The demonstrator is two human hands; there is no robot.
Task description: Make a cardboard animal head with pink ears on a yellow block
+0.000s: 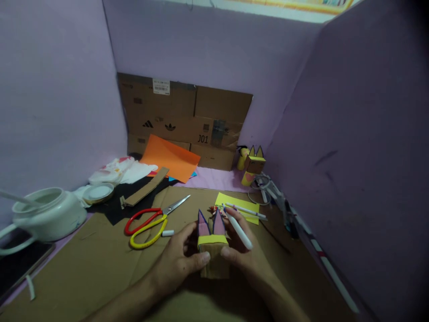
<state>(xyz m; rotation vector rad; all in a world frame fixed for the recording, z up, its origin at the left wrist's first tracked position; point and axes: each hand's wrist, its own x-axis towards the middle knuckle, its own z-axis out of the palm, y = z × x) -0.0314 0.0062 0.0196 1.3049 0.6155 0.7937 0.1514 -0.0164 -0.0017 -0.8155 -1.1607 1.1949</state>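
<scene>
A small cardboard box figure (215, 264) with a yellow top strip and two pointed, dark-edged pink ears is held upright between both hands. My left hand (179, 257) grips its left side, thumb on the front. On the right side, my right hand (246, 257) has its thumb against the front and also holds a white marker (238, 230) between its fingers, slanting up towards the ears. Behind the ears lies a yellow sheet (223, 199) with slim pens (246, 210) on it. Red and yellow handled scissors (149, 228) lie open left of my left hand, near a white cap (168, 233).
A white pot (50, 217), a lid (98, 192) and a phone-like dark slab (25, 264) are at the left. Orange paper (170, 158) and a cardboard strip (145, 188) lie further back. Another eared figure (255, 164) stands back right, near cables.
</scene>
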